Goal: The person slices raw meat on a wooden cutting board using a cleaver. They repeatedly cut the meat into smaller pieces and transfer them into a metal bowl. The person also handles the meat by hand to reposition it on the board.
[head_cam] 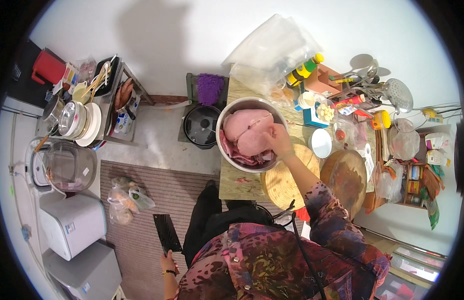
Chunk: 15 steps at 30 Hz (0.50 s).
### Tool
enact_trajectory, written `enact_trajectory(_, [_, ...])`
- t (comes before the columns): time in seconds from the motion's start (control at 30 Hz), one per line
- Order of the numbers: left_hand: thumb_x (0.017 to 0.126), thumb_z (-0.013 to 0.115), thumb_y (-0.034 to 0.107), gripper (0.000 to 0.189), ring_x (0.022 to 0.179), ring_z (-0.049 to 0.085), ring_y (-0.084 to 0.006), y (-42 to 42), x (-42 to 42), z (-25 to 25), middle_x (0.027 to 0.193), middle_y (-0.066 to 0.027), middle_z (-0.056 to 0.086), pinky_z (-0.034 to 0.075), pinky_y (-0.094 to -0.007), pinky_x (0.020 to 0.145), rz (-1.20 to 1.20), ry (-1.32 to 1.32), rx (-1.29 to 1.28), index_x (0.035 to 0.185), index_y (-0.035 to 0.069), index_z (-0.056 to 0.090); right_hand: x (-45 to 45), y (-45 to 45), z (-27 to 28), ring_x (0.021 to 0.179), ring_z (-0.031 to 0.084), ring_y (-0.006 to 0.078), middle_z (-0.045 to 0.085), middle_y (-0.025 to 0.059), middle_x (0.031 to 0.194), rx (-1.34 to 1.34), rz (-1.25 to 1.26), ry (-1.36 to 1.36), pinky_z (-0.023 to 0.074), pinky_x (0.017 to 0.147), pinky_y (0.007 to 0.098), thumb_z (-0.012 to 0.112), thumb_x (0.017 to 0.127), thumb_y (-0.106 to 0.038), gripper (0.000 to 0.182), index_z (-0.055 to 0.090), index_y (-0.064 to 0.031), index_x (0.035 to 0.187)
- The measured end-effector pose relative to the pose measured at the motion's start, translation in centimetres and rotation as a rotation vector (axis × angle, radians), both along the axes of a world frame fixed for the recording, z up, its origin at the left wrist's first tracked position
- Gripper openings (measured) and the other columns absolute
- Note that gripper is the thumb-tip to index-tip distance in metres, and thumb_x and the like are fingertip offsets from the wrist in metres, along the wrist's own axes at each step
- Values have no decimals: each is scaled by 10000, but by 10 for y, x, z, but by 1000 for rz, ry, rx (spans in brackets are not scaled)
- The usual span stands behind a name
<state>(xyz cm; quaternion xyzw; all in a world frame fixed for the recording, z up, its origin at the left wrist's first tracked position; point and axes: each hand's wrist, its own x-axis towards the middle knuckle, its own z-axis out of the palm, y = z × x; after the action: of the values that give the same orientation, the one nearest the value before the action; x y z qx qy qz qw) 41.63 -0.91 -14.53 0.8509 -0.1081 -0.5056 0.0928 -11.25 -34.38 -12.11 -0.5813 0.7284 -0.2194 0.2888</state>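
In my left hand (169, 261), low at my side, is a black-bladed cleaver (166, 229) with its blade pointing away from me. My right hand (280, 140) reaches into a deep metal pot (221, 157) at the left edge of the wooden table. Its fingers are curled against the right side of a large smooth piece of pale pink raw meat (248, 125); the fingertips are partly hidden. Darker red meat pieces (250, 159) lie lower in the pot. A round wooden chopping board (292, 180) lies beside the pot, partly under my right forearm.
On the table (237, 189) are a thick round chopping block (344, 183), a white bowl (320, 143), a yellow-capped bottle (305, 70) and peeled garlic cloves (325, 112). A black lidded pot (202, 125) stands left of the table. Plastic bags of produce (123, 200) lie on the striped mat (142, 240).
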Motion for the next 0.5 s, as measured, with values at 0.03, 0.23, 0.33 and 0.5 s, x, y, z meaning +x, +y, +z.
enact_trajectory(0.03, [906, 560, 257, 277, 375, 451, -190, 0, 1, -4, 526, -81, 463, 360, -343, 336, -3, -2, -4, 903, -16, 514, -7, -6, -9, 1070, 504, 337, 533, 204, 1115, 78, -162, 39, 434, 906, 366, 751, 682, -290, 577, 549, -101, 1188])
enact_trajectory(0.23, [911, 558, 255, 259, 370, 428, -188, -3, 1, 0, 522, -82, 454, 356, -337, 341, 34, 8, -7, 909, 2, 502, 31, -30, -7, 1101, 495, 356, 528, 217, 1160, -104, -210, 379, 400, 964, 400, 775, 622, -402, 890, 387, -19, 1325])
enact_trajectory(0.33, [914, 558, 267, 266, 371, 417, -186, -10, -1, 1, 514, -77, 445, 354, -337, 346, 41, 27, 24, 922, 8, 498, 24, -43, -12, 1125, 490, 352, 516, 220, 1190, -99, -159, 283, 398, 971, 402, 765, 624, -411, 925, 355, -14, 1352])
enact_trajectory(0.5, [914, 559, 274, 279, 358, 428, -191, -3, 3, -13, 505, -76, 446, 353, -340, 333, 37, 48, 31, 912, 6, 482, 3, -62, -11, 1053, 544, 301, 543, 180, 1190, 317, -483, -170, 432, 903, 372, 773, 605, -336, 825, 445, 3, 1281])
